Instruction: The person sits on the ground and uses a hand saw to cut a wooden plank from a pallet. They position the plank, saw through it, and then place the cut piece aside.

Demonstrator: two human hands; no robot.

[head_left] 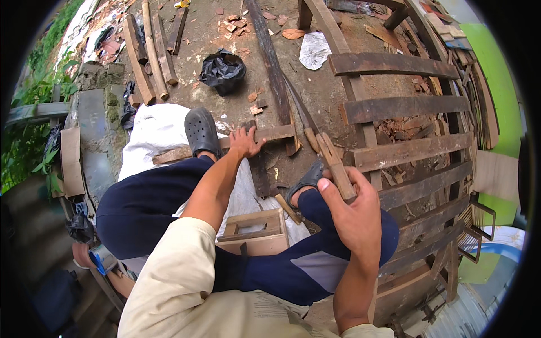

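My left hand (245, 142) lies with spread fingers on a narrow wooden plank (275, 133), pressing on its top. The plank runs sideways in front of me, and my left foot in a dark clog (200, 130) rests on it. A darker wood piece (260, 176) passes beneath the plank. My right hand (356, 205) is wrapped round the wooden handle of a hand saw (336, 168). Its long, narrowing blade points away from me, just right of the plank's end and apart from it. My right clog (307, 181) is below the saw.
At right stands a slatted wooden frame (414, 152). A long dark beam (269, 62) lies ahead, beside a black plastic bag (222, 71). Several wood strips (163, 50) lie at far left. A small wooden box (262, 225) sits between my legs on white sacking (152, 132).
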